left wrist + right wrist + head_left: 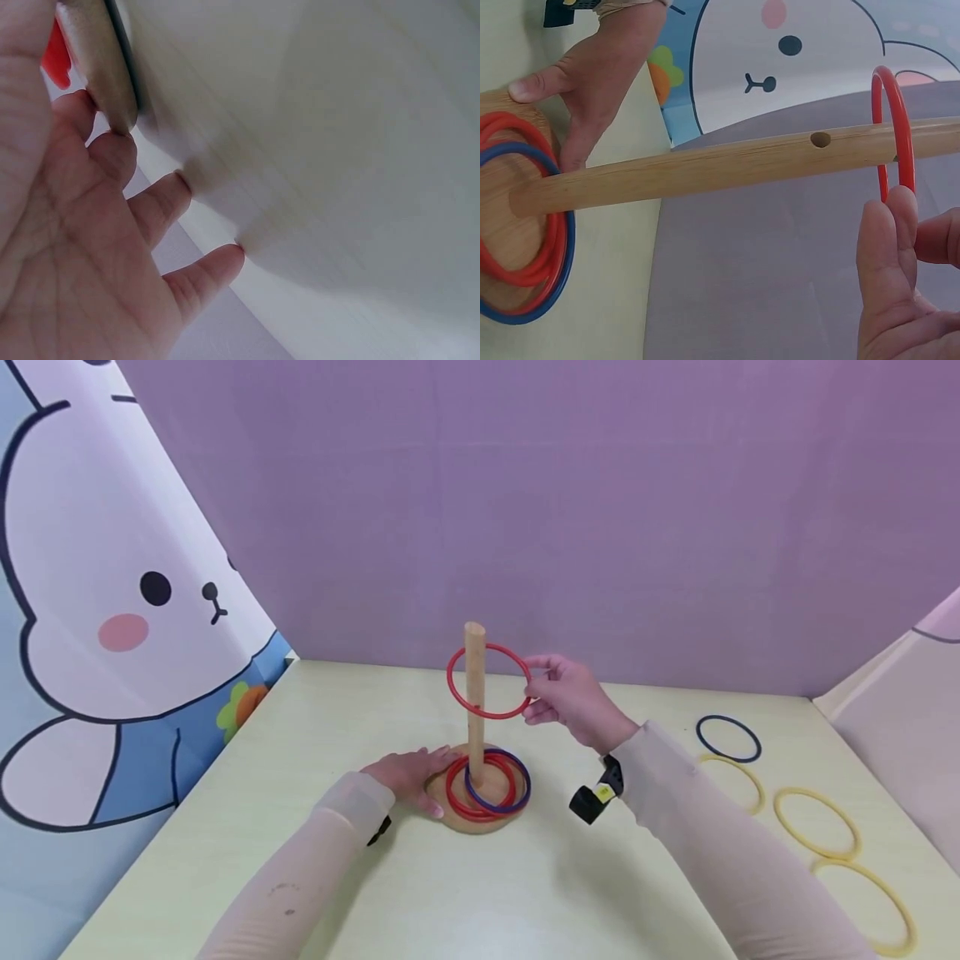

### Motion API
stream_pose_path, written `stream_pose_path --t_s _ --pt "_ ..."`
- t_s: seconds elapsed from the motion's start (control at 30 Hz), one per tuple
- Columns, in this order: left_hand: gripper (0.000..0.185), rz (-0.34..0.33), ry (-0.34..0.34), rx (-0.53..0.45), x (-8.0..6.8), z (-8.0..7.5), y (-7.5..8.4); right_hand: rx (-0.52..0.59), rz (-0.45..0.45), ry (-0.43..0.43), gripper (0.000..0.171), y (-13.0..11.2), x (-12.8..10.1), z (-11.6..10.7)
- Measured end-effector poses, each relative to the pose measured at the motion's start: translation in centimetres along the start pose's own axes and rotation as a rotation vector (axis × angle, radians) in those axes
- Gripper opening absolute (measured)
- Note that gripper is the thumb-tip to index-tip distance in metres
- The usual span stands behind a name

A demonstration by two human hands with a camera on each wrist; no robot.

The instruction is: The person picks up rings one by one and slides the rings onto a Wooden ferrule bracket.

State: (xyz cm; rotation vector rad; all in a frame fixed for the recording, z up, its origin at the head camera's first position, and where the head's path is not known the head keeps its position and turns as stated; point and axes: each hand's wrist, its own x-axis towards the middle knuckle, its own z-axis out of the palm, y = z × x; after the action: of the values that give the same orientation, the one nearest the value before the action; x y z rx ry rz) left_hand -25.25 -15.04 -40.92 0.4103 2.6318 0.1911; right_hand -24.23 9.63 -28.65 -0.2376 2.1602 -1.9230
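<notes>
One red ring [489,681] ringing the upper part of the wooden peg [475,693], tilted, pinched at its rim by the right hand [572,700]. Three more rings down on the round base [480,821] around the peg: two red [456,793], one blue [522,787]. Left hand [408,774] spread flat, fingers against the base's edge; right of the peg on the table [480,893], one dark blue ring [728,738] and three yellow rings [815,823].

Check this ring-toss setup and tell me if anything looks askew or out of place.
Nothing stands out. The wooden peg stands upright on its base, three rings lie flat round it, the right hand holds a red ring tilted over the peg, and spare rings lie flat.
</notes>
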Motion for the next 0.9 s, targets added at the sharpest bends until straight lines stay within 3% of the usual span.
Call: stream_pose_path --t_s 0.23,0.9 --pt "0.098 -0.009 0.001 -0.004 0.0 -0.2 0.2 -0.024 0.011 0.007 0.045 1.4 0.3 0.3" --pt "0.096 0.024 0.021 -0.015 -0.1 -0.1 -0.1 -0.010 0.041 0.017 0.046 8.5 1.1 0.9"
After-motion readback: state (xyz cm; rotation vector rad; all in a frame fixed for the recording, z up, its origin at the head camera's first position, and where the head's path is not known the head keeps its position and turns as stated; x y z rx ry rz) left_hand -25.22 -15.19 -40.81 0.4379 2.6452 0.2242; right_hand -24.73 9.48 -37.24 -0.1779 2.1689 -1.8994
